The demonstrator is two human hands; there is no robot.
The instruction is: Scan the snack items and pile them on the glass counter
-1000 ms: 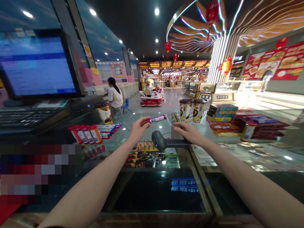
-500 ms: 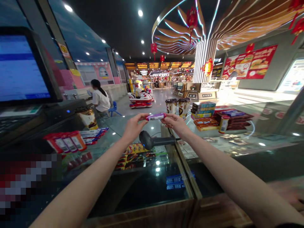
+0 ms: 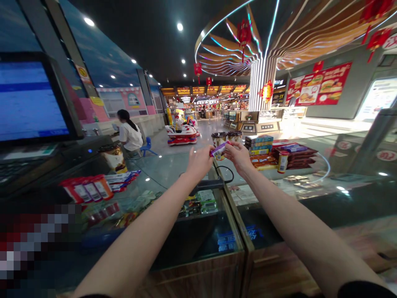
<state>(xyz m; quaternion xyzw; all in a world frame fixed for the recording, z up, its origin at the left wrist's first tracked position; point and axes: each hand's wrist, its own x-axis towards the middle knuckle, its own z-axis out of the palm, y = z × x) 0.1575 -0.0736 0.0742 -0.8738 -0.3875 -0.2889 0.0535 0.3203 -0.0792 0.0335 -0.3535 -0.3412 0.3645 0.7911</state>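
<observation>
A small purple candy roll (image 3: 219,149) with a white label is held above the glass counter (image 3: 167,169), tilted up to the right. My left hand (image 3: 201,162) grips its left end and my right hand (image 3: 238,156) pinches its right end, so the fingers of both are closed. Below the hands lies a black handheld scanner (image 3: 211,183), its head hidden behind my left forearm. Several paper-cup tubs (image 3: 218,138) stand just beyond the candy roll.
On the right are stacked small boxes (image 3: 259,144), brown snack packs (image 3: 302,159) and an upright tube (image 3: 282,162). Red and purple candy packs (image 3: 89,187) lie left, near a tub (image 3: 114,158) and a monitor (image 3: 34,97). A seated person (image 3: 130,134) is beyond the counter.
The candy roll has gone from nearly level to tilted. My left hand has moved right, closer to my right hand, and its forearm now covers the scanner's head. The view has shifted slightly.
</observation>
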